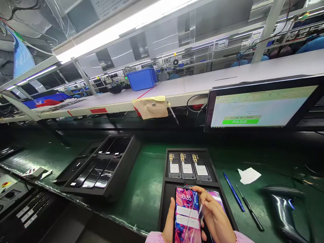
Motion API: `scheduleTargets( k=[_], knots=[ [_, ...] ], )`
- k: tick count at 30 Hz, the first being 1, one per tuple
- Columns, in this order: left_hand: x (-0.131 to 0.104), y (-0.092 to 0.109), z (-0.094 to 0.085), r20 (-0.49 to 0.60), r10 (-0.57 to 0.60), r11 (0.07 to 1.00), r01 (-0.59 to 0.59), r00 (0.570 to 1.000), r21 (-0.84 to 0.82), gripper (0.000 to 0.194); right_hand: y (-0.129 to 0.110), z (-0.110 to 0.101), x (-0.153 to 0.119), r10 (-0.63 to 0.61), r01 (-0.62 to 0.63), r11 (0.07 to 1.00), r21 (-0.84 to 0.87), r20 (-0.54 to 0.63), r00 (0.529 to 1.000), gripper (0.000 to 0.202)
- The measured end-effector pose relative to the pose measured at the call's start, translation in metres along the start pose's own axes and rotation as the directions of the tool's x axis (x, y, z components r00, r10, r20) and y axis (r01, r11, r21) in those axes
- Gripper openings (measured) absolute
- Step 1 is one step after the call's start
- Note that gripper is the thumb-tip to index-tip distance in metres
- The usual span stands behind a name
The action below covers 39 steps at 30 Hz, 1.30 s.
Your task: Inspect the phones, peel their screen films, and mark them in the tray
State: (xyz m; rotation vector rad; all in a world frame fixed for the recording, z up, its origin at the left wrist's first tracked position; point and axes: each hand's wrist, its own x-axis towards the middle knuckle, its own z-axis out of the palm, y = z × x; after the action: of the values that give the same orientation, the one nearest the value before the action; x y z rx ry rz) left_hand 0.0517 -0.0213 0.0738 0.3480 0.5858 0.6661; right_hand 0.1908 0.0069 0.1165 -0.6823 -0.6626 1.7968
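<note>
This place seems to be a factory hall, with a station for assembling or testing smartphones. On the green tabletop [149, 165] there is a black tray [214, 172] with three smartphones [187, 168], which have their back covers off and show their inner parts. A second tray [123, 165], to the left, carries rows of dark glossy panels. The monitor [263, 101] displays PASS in a green bar, and a barcode scanner [282, 209] rests nearby. Under a long tube lamp [101, 36], beyond the white shelf [197, 84], further workstations and several people [163, 75] are visible.
</note>
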Motion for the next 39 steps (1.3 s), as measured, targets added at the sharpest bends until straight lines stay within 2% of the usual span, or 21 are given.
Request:
scheduleTargets(
  k=[5,9,14,16,19,22,24,27,29,32,34,37,39],
  knots=[
    [0.002,-0.001,0.003,-0.021,0.014,0.996,-0.016,1.0,-0.088,0.108,-0.007,0.01,0.004,0.104,-0.099,0.983,0.157,-0.022,0.994,0.014],
    [0.0,0.002,0.009,-0.026,0.024,0.994,-0.026,0.999,-0.11,0.106,-0.011,0.012,0.007,0.155,-0.14,0.967,0.214,-0.052,0.987,0.015],
    [-0.001,0.005,0.014,-0.021,-0.001,0.987,-0.002,1.0,-0.161,0.105,-0.012,0.009,0.013,0.173,-0.168,0.981,0.096,-0.044,0.984,0.019],
    [0.001,0.004,0.015,-0.066,-0.003,0.984,-0.009,0.998,-0.177,0.105,-0.01,0.008,0.016,0.168,-0.164,0.985,0.061,-0.062,0.984,0.02],
    [0.002,0.003,0.014,-0.131,-0.009,0.988,-0.011,0.991,-0.153,0.106,-0.007,0.004,0.019,0.175,-0.168,0.981,0.099,-0.069,0.982,0.019],
    [0.001,0.003,0.015,-0.1,0.009,0.988,-0.024,0.995,-0.15,0.104,-0.004,-0.001,0.019,0.168,-0.161,0.978,0.135,-0.042,0.985,0.018],
    [0.0,0.005,0.016,-0.054,0.017,0.986,-0.026,0.998,-0.168,0.103,-0.003,-0.002,0.018,0.162,-0.158,0.984,0.086,-0.032,0.986,0.015],
    [-0.001,0.008,0.019,0.008,0.014,0.983,-0.012,1.0,-0.182,0.102,-0.003,-0.002,0.017,0.176,-0.176,0.984,0.0,-0.058,0.983,0.033],
    [-0.001,0.011,0.022,0.007,0.024,0.983,-0.022,1.0,-0.183,0.099,-0.002,-0.004,0.018,0.197,-0.198,0.98,0.001,-0.071,0.978,0.04],
    [-0.001,0.013,0.025,-0.074,0.044,0.979,-0.058,0.996,-0.194,0.094,0.001,-0.016,0.018,0.205,-0.202,0.979,0.033,-0.086,0.975,0.036],
    [-0.003,0.013,0.021,-0.118,0.096,0.972,-0.119,0.988,-0.202,0.091,0.003,-0.033,0.017,0.163,-0.168,0.986,-0.013,-0.173,0.971,0.037],
    [-0.009,0.015,0.0,-0.168,0.144,0.964,-0.177,0.975,-0.199,0.078,0.003,-0.067,0.011,0.014,-0.112,0.968,-0.224,-0.399,0.917,0.052],
    [-0.014,0.018,-0.021,-0.273,0.111,0.964,-0.17,0.956,-0.203,0.064,0.002,-0.091,0.007,-0.088,-0.104,0.933,-0.345,-0.497,0.863,0.062]
  ],
)
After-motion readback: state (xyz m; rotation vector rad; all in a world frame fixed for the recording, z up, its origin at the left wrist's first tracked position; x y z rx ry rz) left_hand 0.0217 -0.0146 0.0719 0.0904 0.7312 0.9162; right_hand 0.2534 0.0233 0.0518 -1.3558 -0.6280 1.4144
